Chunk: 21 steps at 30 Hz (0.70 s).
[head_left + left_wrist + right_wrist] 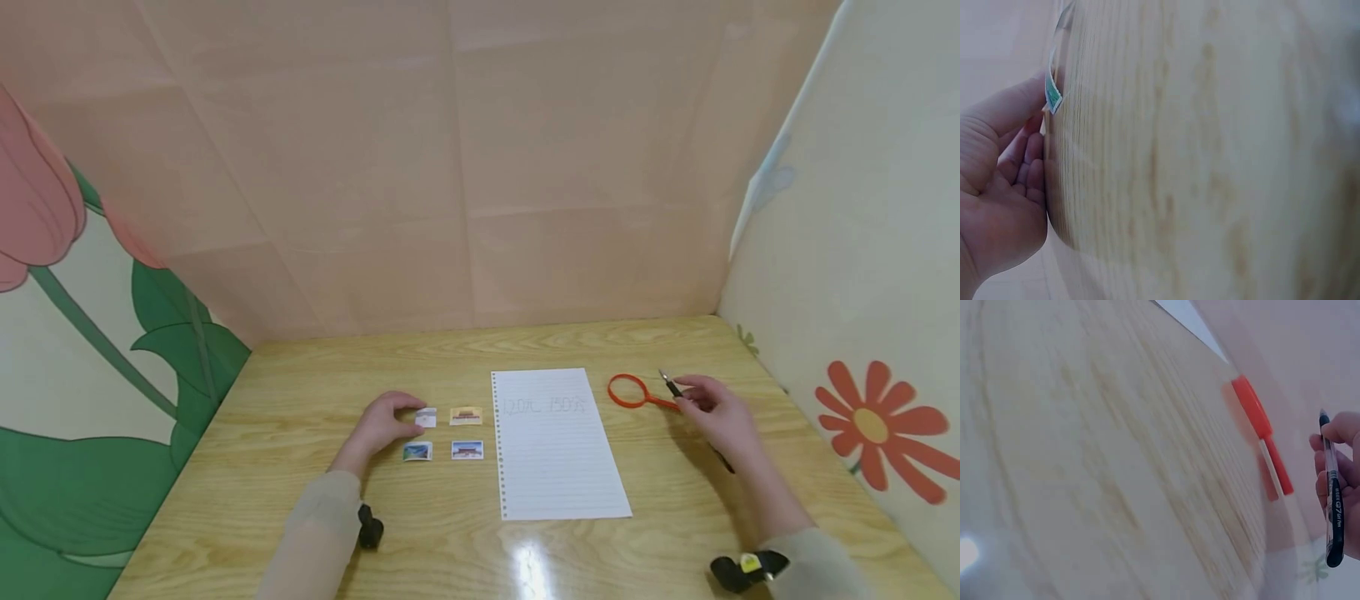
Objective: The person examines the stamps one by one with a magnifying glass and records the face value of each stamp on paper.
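My left hand (385, 424) holds a small pale stamp (426, 417) between thumb and forefinger, with a fingertip at its top edge and another at its bottom edge. Three more picture stamps lie about it: a yellow one (466, 416) to the right, a blue-green one (417, 451) nearer the front, and one with a red building (467, 450). In the left wrist view a stamp with a curled edge and a green corner (1053, 97) overlaps the thumb. On the right, my right hand (716, 412) grips a black gel pen (1333, 512), its tip pointing away from me.
A lined sheet (558, 467) with handwriting on its upper part lies mid-table. Between it and my right hand is a red magnifying glass (628, 391), its handle reaching toward the fingers. A covered wall (465, 208) stands behind the wooden table (420, 542), with printed walls at both sides.
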Each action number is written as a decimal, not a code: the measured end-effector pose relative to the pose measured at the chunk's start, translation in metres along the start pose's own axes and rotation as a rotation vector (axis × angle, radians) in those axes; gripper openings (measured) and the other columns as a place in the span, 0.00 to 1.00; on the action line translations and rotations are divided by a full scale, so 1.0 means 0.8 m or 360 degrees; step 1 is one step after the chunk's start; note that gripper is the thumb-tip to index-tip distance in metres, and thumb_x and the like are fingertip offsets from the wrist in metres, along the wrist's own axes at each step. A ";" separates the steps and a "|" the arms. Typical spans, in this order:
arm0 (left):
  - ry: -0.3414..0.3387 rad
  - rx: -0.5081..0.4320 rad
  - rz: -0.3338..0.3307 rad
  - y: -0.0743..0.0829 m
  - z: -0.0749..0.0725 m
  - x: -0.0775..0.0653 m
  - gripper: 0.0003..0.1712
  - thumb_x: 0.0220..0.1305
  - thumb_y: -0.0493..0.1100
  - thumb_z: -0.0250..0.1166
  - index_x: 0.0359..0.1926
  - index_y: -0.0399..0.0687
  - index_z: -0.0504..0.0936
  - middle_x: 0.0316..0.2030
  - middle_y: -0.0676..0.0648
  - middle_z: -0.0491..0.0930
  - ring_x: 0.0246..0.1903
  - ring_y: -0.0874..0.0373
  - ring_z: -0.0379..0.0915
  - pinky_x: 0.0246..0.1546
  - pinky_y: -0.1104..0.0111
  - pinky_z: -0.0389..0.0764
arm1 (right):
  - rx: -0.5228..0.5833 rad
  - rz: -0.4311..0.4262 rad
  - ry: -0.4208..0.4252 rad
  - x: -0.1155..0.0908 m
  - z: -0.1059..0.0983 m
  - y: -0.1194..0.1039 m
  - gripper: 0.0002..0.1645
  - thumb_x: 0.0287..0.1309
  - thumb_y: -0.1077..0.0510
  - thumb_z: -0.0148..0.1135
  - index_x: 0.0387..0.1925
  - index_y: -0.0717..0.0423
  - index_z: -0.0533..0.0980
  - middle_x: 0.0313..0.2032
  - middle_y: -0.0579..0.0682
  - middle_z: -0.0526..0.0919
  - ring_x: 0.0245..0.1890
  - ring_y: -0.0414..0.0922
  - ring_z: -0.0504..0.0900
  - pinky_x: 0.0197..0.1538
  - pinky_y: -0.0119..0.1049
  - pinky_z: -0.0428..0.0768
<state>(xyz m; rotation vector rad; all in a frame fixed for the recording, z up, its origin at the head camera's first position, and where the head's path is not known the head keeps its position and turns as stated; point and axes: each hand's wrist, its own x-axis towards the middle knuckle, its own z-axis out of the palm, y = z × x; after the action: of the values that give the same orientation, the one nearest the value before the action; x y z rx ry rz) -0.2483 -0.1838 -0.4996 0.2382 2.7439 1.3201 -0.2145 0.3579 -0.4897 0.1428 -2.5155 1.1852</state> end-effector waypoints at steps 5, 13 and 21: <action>-0.0003 -0.0006 -0.0017 0.001 0.000 0.000 0.21 0.50 0.36 0.78 0.48 0.46 0.87 0.54 0.44 0.79 0.60 0.44 0.68 0.66 0.49 0.62 | 0.0032 -0.0064 -0.0108 -0.001 0.019 -0.010 0.16 0.63 0.65 0.63 0.52 0.58 0.77 0.35 0.60 0.82 0.30 0.34 0.75 0.29 0.27 0.75; -0.0002 -0.0006 -0.0012 0.000 0.002 0.001 0.21 0.51 0.36 0.78 0.48 0.47 0.87 0.55 0.44 0.78 0.60 0.44 0.68 0.66 0.49 0.62 | 0.0261 0.0000 -0.0309 -0.008 0.042 -0.038 0.14 0.68 0.62 0.58 0.53 0.62 0.79 0.43 0.64 0.81 0.33 0.40 0.76 0.30 0.30 0.77; -0.0010 -0.0004 -0.0006 0.000 0.001 -0.002 0.21 0.51 0.36 0.77 0.49 0.46 0.87 0.56 0.44 0.78 0.61 0.44 0.68 0.66 0.49 0.62 | 0.0937 0.0203 -0.0588 -0.007 0.065 -0.055 0.22 0.73 0.60 0.53 0.59 0.73 0.71 0.48 0.58 0.83 0.43 0.44 0.83 0.45 0.32 0.82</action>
<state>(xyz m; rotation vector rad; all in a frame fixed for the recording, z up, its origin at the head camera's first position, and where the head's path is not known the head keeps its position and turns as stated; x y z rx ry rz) -0.2469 -0.1839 -0.5001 0.2368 2.7362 1.3195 -0.2130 0.2894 -0.4903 0.3821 -2.4057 2.0928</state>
